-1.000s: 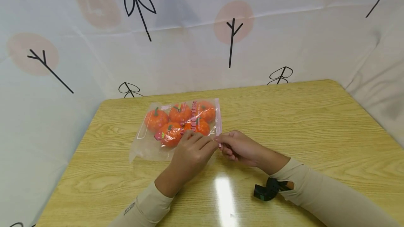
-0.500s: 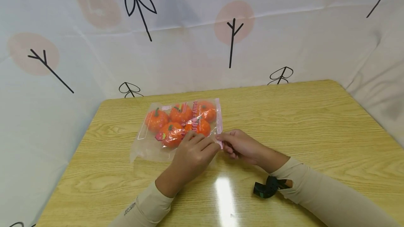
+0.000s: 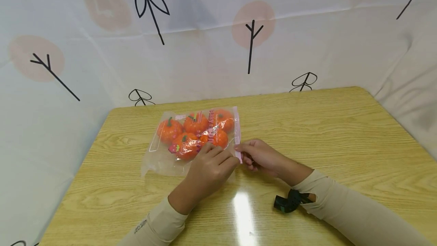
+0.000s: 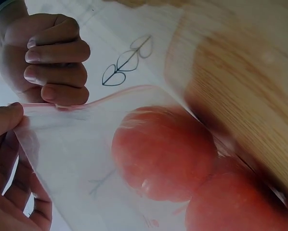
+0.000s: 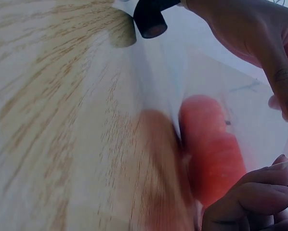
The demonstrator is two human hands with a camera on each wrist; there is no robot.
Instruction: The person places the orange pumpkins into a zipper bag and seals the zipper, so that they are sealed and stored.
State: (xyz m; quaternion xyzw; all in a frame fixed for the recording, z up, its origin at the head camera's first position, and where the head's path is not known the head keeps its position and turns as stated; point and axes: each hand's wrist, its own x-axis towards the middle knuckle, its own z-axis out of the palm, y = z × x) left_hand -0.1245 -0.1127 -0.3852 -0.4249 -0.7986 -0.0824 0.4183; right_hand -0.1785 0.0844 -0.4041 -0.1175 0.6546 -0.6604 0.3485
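Note:
A clear zip bag [image 3: 157,159] with several orange toy fruits [image 3: 186,144] lies on the wooden table [image 3: 327,132], its pink zip strip [image 3: 236,124] along the right edge. My left hand [image 3: 228,157] and right hand [image 3: 243,150] meet at the strip's near end, and each pinches the plastic there. In the left wrist view the left thumb [image 4: 4,120] presses the bag's edge [image 4: 110,96], with the right hand [image 4: 47,62] curled just behind it. The right wrist view shows the right fingers [image 5: 250,202] beside a blurred orange fruit [image 5: 211,149].
A black strap [image 3: 289,202] hangs at my right wrist above the table. A white cloth with a leaf and tree print [image 3: 252,44] walls in the back and both sides. Bare wood [image 3: 324,124] lies right of the bag.
Both hands stay at the zip strip's near end. The end of the strip has come slightly nearer and to the right; the bag has hardly shifted.

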